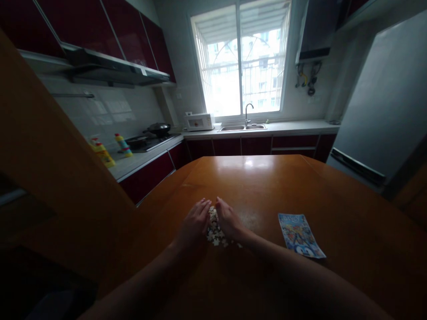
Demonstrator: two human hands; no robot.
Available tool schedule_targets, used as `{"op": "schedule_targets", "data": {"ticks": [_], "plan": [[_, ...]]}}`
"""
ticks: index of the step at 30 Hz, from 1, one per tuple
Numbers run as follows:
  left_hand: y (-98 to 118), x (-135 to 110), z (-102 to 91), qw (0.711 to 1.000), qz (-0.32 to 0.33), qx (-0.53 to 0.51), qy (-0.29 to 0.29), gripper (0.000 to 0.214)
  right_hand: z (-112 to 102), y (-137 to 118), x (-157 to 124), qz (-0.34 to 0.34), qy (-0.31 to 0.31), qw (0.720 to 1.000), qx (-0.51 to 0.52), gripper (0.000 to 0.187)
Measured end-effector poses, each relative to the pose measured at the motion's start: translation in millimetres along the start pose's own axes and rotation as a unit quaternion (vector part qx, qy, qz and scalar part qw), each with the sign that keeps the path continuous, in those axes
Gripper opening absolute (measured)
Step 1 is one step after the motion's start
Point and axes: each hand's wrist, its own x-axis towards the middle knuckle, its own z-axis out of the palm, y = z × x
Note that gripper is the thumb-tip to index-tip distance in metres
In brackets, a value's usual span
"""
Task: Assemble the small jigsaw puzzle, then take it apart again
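Note:
A heap of small pale puzzle pieces (214,231) lies on the brown wooden table (267,186). My left hand (196,222) and my right hand (227,218) rest on either side of the heap, fingers stretched out flat and fingertips nearly meeting at the far side, cupping the pieces between them. Part of the heap is hidden under my palms. A colourful printed picture card (300,234) lies flat on the table to the right of my right forearm.
A kitchen counter runs behind the table, with a sink and tap (243,126), a white microwave (199,121), a wok on the stove (159,129) and yellow bottles (103,153). A grey refrigerator (383,111) stands at right. A wooden panel (40,160) rises at left.

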Motion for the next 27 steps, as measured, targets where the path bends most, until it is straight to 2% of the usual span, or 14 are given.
{"op": "schedule_targets", "data": {"ticks": [2, 4, 6, 8, 11, 15, 17, 20, 23, 27], "plan": [[32, -5, -2.2, 0.999, 0.044, -0.026, -0.014, 0.047, -25, 9, 8, -0.007, 0.079, 0.996, 0.040, 0.089], [65, -6, -1.0, 0.988, 0.122, -0.047, -0.078, 0.050, -53, 18, 14, 0.009, 0.153, 0.987, 0.040, 0.094], [90, -3, 3.7, 0.974, 0.169, -0.058, -0.138, 0.054, -77, 25, 16, 0.036, 0.195, 0.980, 0.031, 0.096], [105, 2, 11.2, 0.970, 0.170, -0.062, -0.161, 0.054, -95, 28, 12, 0.038, 0.208, 0.977, 0.017, 0.092], [102, 12, 23.6, 0.967, 0.165, -0.068, -0.182, 0.054, -114, 29, -5, 0.017, 0.212, 0.977, -0.020, 0.083], [60, 19, 33.5, 0.978, 0.104, -0.038, -0.175, 0.053, -145, 43, -42, -0.045, 0.148, 0.981, -0.118, 0.057], [35, 23, 34.0, 0.985, 0.054, -0.018, -0.163, 0.052, -165, 61, -62, -0.033, 0.123, 0.976, -0.176, 0.045], [15, 28, 29.6, 0.989, 0.021, 0.000, -0.148, 0.051, -199, 96, -91, 0.016, 0.142, 0.960, -0.239, 0.037], [27, 29, 22.7, 0.993, 0.023, 0.001, -0.119, 0.053, -226, 121, -113, 0.043, 0.125, 0.944, -0.303, 0.036], [76, 30, 20.7, 0.992, 0.071, -0.030, -0.098, 0.054, -241, 125, -123, 0.061, 0.047, 0.947, -0.313, 0.053]]}}
